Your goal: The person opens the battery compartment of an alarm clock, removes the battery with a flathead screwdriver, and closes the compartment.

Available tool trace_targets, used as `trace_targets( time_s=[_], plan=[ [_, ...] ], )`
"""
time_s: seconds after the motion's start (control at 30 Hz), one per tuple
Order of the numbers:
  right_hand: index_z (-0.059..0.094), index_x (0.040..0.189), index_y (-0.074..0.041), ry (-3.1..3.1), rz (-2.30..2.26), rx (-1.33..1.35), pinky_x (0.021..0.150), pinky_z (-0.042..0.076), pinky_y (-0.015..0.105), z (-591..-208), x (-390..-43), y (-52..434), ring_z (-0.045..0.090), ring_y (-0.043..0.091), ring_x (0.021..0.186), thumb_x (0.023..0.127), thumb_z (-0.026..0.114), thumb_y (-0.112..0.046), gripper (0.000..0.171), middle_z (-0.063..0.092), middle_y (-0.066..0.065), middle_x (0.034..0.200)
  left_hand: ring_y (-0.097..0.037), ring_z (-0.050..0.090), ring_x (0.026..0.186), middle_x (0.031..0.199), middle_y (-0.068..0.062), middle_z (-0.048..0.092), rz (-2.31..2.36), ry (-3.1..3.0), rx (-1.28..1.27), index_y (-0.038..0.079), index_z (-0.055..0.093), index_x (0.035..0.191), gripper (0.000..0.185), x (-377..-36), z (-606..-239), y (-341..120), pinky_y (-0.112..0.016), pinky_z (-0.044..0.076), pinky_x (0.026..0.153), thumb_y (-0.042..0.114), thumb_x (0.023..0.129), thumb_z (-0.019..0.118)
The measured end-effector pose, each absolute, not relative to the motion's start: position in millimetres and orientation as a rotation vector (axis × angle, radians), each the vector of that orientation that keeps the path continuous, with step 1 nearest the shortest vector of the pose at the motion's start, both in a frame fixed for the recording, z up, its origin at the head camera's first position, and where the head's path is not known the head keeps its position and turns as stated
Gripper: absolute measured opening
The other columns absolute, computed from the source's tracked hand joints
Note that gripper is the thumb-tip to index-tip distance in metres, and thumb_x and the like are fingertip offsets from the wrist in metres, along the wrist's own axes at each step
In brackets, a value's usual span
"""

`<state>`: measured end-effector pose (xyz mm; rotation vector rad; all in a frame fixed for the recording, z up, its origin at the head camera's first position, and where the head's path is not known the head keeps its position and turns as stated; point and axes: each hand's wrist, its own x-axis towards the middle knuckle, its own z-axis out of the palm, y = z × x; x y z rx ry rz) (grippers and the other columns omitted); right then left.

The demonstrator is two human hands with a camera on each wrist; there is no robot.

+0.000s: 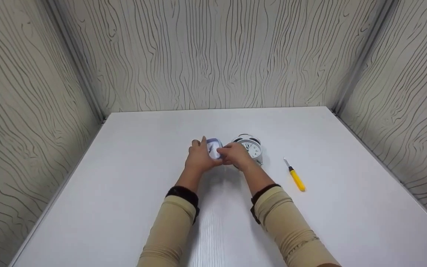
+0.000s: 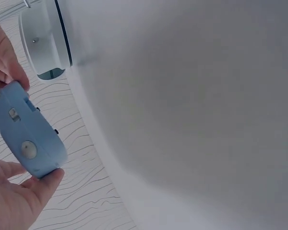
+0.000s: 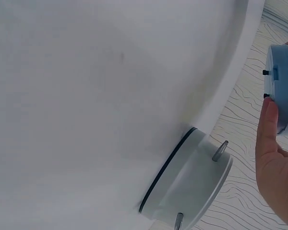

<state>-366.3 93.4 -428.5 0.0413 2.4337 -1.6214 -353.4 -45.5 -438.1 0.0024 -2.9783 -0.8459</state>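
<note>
Both hands hold a small blue clock (image 1: 214,148) with a blue rim and a pale face, raised above the white table. In the left wrist view its blue case (image 2: 33,129) shows round silvery studs on the underside and small black knobs along one side. My left hand (image 1: 198,157) grips it from the left, thumb and fingers spread round its edge. At its right edge, my right hand (image 1: 237,155) pinches the case with curled fingers. Just behind the right hand stands a white twin-bell alarm clock (image 1: 253,149), partly hidden by that hand.
A screwdriver (image 1: 297,180) with a yellow handle lies on the white table (image 1: 124,204), right of the alarm clock. Wood-patterned panels (image 1: 213,55) rise at the back and along both sides.
</note>
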Motion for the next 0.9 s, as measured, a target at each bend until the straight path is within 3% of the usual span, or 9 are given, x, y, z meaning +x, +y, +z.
trace_targets(
  time_s=[0.17,0.47,0.67,0.9],
  plan=[
    [0.056,0.116,0.007,2.527,-1.577,0.04,0.07,0.055,0.03,-424,-365,95,0.065,0.026,0.086,0.084,0.066,-0.025,0.046,0.061,0.019,0.106,-0.028,0.037,0.116,0.137,-0.016,0.025,-0.952,-2.973,0.018,0.021,0.022,0.146,0.104,-355,-441,-41,-0.041,0.044,0.093,0.051,0.063,0.077],
    [0.058,0.115,0.002,2.812,-1.19,-0.011,0.076,0.052,0.033,-413,-363,97,0.06,0.024,0.092,0.08,0.066,-0.035,0.051,0.06,0.014,0.109,-0.028,0.037,0.121,0.137,-0.014,0.032,-0.858,-3.001,-0.088,0.019,0.019,0.147,0.105,-354,-438,-34,-0.041,0.042,0.096,0.054,0.065,0.074],
    [0.059,0.115,-0.001,2.928,-1.024,-0.024,0.08,0.05,0.035,-410,-361,93,0.057,0.025,0.095,0.078,0.067,-0.036,0.051,0.06,0.012,0.109,-0.029,0.035,0.127,0.141,-0.012,0.03,-0.752,-3.001,-0.153,0.02,0.012,0.148,0.109,-352,-435,-27,-0.04,0.041,0.097,0.048,0.065,0.076],
    [0.063,0.104,-0.004,2.972,-0.859,-0.056,0.06,0.051,0.029,-407,-361,88,0.059,0.02,0.075,0.075,0.066,-0.03,0.039,0.062,0.006,0.088,-0.027,0.038,0.123,0.14,-0.011,0.03,-0.664,-3.021,-0.161,0.025,0.013,0.147,0.107,-352,-436,-24,-0.038,0.045,0.093,0.041,0.065,0.079]
  ],
)
